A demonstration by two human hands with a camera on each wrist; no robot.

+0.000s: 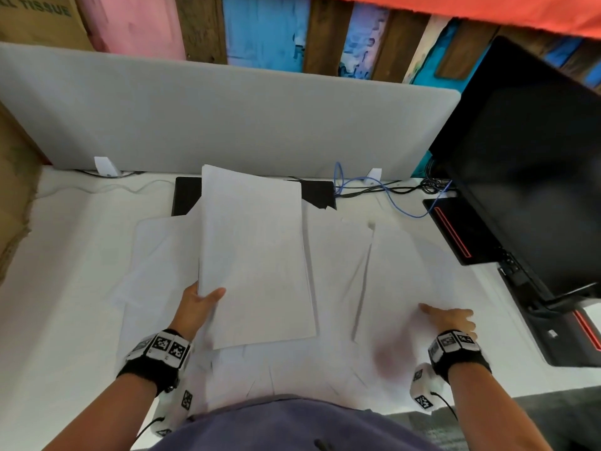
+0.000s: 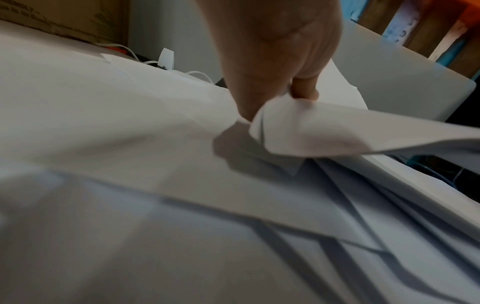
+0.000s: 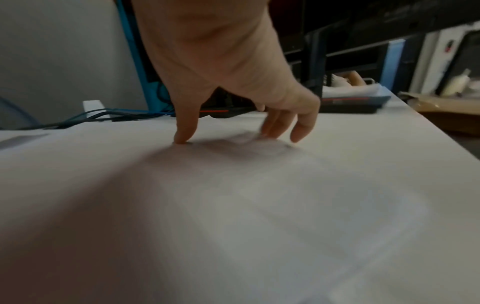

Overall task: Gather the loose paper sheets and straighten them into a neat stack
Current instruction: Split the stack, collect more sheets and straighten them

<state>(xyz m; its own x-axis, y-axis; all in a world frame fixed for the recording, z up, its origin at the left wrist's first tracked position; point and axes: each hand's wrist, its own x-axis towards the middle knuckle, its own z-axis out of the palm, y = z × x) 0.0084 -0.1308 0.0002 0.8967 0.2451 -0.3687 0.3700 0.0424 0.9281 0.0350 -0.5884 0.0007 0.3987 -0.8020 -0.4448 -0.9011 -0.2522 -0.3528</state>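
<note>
My left hand point(image 1: 208, 297) pinches the near left corner of a held bundle of white sheets point(image 1: 257, 255), thumb on top, and the bundle is raised off the desk. In the left wrist view the left hand point(image 2: 275, 102) grips the curled corner of that bundle point(image 2: 324, 133). More loose sheets lie spread on the white desk: on the left point(image 1: 156, 255), on the right point(image 1: 406, 271) and near my body point(image 1: 292, 369). My right hand point(image 1: 447, 315) rests on the right sheet. In the right wrist view the right hand point(image 3: 233, 131) touches the paper point(image 3: 259, 205) with thumb and fingertips, holding nothing.
A grey divider panel point(image 1: 227, 118) closes the back of the desk. A black monitor point(image 1: 527, 151) and a black-and-red device point(image 1: 455, 229) stand at the right. A black pad point(image 1: 317, 193) and blue cables point(image 1: 390, 193) lie behind the paper. A cardboard box point(image 1: 16, 190) stands at the left.
</note>
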